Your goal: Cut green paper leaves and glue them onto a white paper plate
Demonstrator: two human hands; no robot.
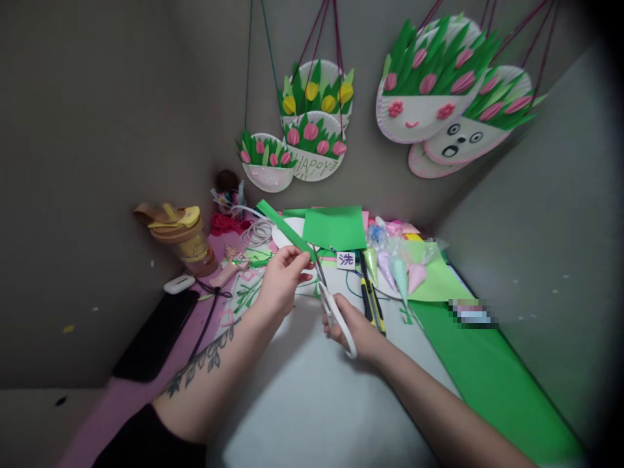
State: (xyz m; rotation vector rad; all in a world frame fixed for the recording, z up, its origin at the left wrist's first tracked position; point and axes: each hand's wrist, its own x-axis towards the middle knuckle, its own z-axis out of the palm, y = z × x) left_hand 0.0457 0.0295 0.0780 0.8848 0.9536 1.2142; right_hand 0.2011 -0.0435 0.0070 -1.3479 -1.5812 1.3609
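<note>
My left hand (287,273) pinches the near end of a green paper strip (281,224), which slants up and to the left. White-handled scissors (337,316) are in my right hand (353,328), with fingers through the handle loops. Their blades (319,263) reach up to the strip's near end, close to my left fingertips. Whether the blades are touching the paper I cannot tell. Behind the hands lies a green paper sheet (334,226), partly over a white paper plate (287,232). Green paper scraps (248,290) lie left of my left hand.
Yellow-black utility knives (371,302) and several piping bags of coloured clay (400,273) lie to the right, beside a large green sheet (487,377). A lidded cup (182,240) and a black phone (156,335) are on the left. Paper-plate flower baskets (316,146) hang on the wall.
</note>
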